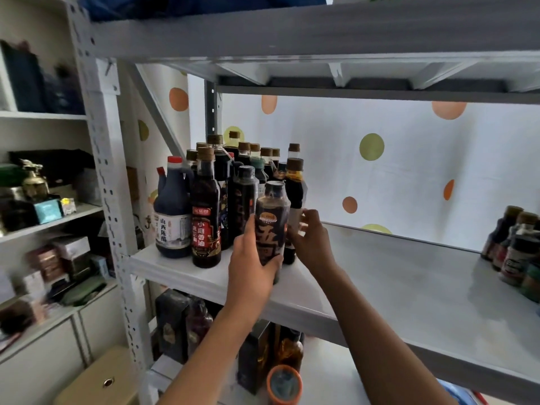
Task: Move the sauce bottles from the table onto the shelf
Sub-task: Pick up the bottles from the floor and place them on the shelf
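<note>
My left hand (251, 267) grips a dark sauce bottle (270, 220) with a black label and large orange characters, its base at the front edge of the white shelf (380, 276). Just to the right, my right hand (311, 238) curls its fingers round a dark bottle with a brown cap (294, 185) that stands behind the first one. Left of both, several dark sauce bottles are crowded on the shelf, among them a red-labelled bottle (206, 226) and a big vinegar jug with a red cap (172, 211).
A second group of small bottles (514, 247) stands at the shelf's right end. The shelf above (321, 33) hangs low overhead. Boxes and bottles fill the shelf below (263, 355). A perforated metal post (108, 185) rises at the left, with cluttered shelves beyond it.
</note>
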